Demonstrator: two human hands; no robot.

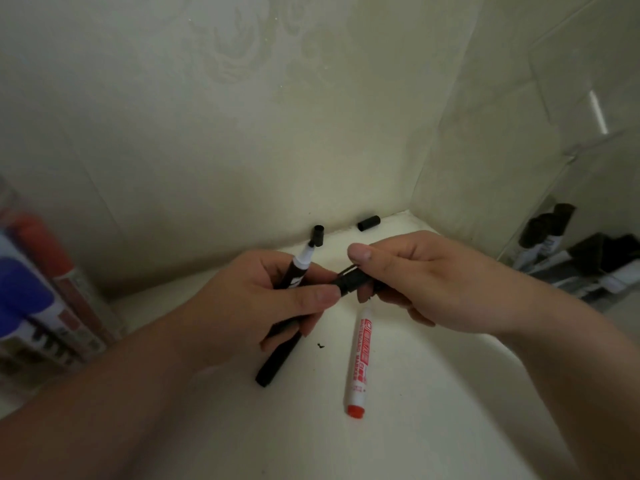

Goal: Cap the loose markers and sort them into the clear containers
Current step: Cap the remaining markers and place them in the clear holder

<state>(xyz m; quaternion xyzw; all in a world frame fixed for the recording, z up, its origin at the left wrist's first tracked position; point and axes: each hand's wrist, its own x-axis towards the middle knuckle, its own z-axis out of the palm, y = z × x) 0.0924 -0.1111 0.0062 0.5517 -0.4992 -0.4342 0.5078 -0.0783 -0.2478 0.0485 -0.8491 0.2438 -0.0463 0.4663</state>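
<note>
Your left hand [256,303] grips the black marker [277,362], its bare white nib end pointing up toward the wall. Your right hand [433,282] pinches a black cap [351,284] just beside your left thumb, not yet on the nib. A red whiteboard marker [360,355] lies on the white surface [415,393] below your hands, its tip hidden under your right hand. Against the wall sit a left cap [318,235] and a right cap [369,223]. The left clear container [86,306] holds blue and red markers, and the right clear container [588,265] holds black ones.
</note>
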